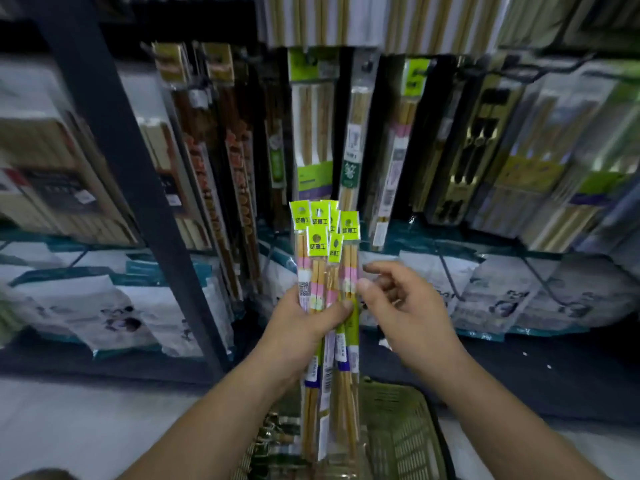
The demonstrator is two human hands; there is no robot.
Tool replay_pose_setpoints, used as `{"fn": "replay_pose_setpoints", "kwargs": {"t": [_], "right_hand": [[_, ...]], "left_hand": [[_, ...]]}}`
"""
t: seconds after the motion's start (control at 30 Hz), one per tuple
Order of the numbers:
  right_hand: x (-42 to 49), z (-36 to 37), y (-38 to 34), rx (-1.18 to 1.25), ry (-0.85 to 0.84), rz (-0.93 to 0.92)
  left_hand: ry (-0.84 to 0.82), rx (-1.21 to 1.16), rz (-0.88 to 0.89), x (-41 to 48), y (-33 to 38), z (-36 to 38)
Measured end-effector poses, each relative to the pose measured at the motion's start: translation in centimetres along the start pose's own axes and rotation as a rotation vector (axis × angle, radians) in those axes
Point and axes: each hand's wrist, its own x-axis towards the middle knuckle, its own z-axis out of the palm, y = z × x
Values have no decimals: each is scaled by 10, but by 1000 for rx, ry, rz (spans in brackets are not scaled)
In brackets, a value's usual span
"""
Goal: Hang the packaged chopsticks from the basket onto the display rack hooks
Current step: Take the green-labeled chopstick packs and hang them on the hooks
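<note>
Left grip (pixel 304 327) is clamping the likely light, slippery chopstick packs (pixel 325 237) mid-length while right grip (pixel 408 310) is pinching one, best lifted by its header.

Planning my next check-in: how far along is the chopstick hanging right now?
Done: similar green-headed packs already hang on the rack hooks. In hand: the left hand grips a bundle of packs, none of it hung yet, and the right hand pinches its rightmost pack. Left: that whole bundle, plus what look like more packs in the basket below.
</note>
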Motion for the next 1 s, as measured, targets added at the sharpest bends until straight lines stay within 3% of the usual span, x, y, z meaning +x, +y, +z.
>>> {"fn": "replay_pose_setpoints", "kwargs": {"t": [0.1, 0.37, 1.0], "right_hand": [[28, -16, -39, 158, 98, -76], [73, -50, -103, 229, 209, -229], [115, -85, -134, 283, 349, -153]], "left_hand": [[-31, 79, 128, 7, 36, 12], [-35, 101, 362, 26, 110, 34], [71, 86, 393, 41, 130, 39]]}}
